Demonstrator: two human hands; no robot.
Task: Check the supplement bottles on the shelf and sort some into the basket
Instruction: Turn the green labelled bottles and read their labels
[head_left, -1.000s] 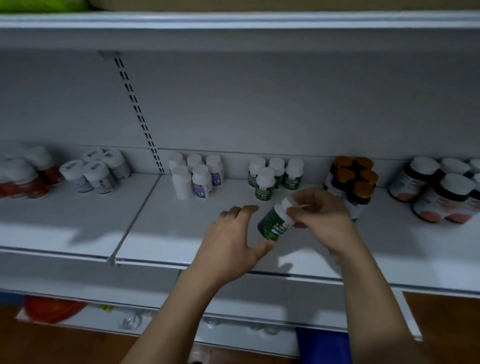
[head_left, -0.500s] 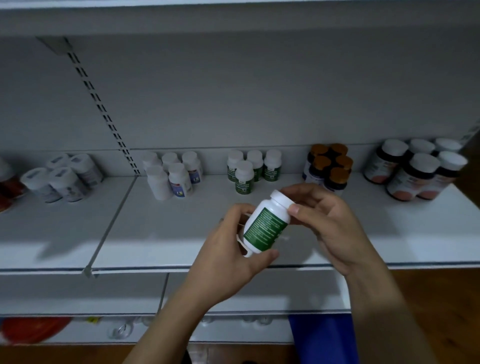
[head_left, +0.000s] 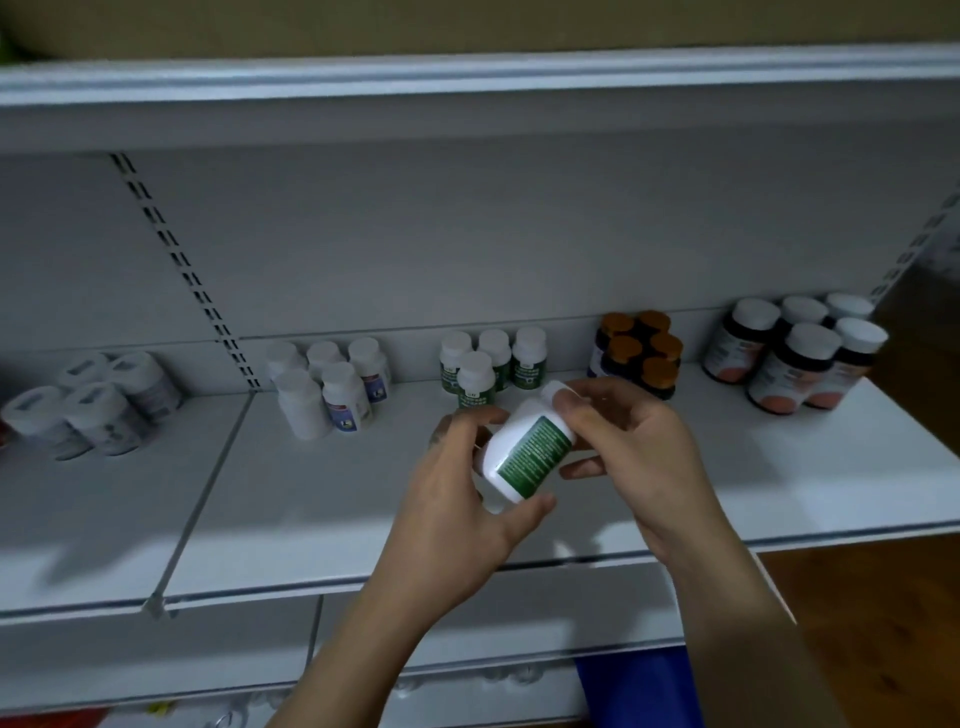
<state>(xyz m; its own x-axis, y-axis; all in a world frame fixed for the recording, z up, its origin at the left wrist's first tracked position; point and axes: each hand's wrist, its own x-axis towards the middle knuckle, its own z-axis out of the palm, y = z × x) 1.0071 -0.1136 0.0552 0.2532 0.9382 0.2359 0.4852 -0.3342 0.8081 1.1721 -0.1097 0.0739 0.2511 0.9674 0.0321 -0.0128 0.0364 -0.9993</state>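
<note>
Both hands hold a white bottle with a green label (head_left: 524, 449) tilted above the white shelf (head_left: 291, 499), its cap pointing up and to the right. My left hand (head_left: 462, 488) grips the bottle's lower body from the left, thumb under the base. My right hand (head_left: 628, 447) pinches the cap end from the right. Behind them, a group of matching green-label bottles (head_left: 488, 366) stands at the back of the shelf.
Along the back of the shelf stand white bottles with blue labels (head_left: 332, 387), grey-lidded jars (head_left: 93, 410) at left, orange-capped dark bottles (head_left: 641, 353) and white-capped dark bottles (head_left: 795, 356) at right. A blue object (head_left: 628, 686) shows below the shelf. No basket is in view.
The bottle has been lifted off the shelf toward me and turned so its label faces up. My left hand went from reaching to gripping its body.
</note>
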